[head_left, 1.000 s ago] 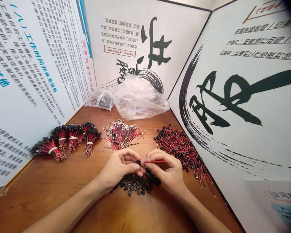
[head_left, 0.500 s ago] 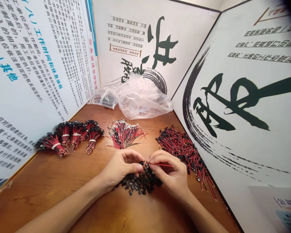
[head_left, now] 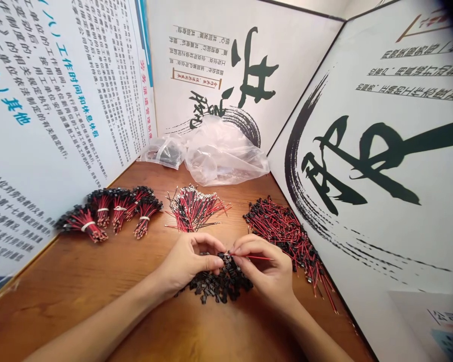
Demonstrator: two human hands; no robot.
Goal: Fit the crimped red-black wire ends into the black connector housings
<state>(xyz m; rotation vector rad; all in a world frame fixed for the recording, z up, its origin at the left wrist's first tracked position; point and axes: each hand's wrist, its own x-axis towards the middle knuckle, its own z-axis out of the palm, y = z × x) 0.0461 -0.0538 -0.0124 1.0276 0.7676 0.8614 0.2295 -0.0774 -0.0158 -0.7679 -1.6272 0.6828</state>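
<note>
The right hand point(head_left: 267, 271) has its fingers point(head_left: 249, 247) clenched on a thin red wire point(head_left: 258, 257), whose tip reaches the top of a pile of small black connectors point(head_left: 219, 286). The left hand point(head_left: 186, 262) is just beside it, fingers curled inward above the pile; I cannot tell whether they grip anything. The pile lies on a wooden surface point(head_left: 79, 286), with both hands directly over it. Beyond the pile is a loose fan of red-and-black wires point(head_left: 194, 210). To its right is a heap of wires with black connectors point(head_left: 287, 236), and to its left are bundles of wires point(head_left: 111, 213) tied with white bands. Farther back from the pile sit two clear plastic bags point(head_left: 224, 153), and printed boards point(head_left: 211, 60) with Chinese text and brush calligraphy stand behind and beside everything.
</note>
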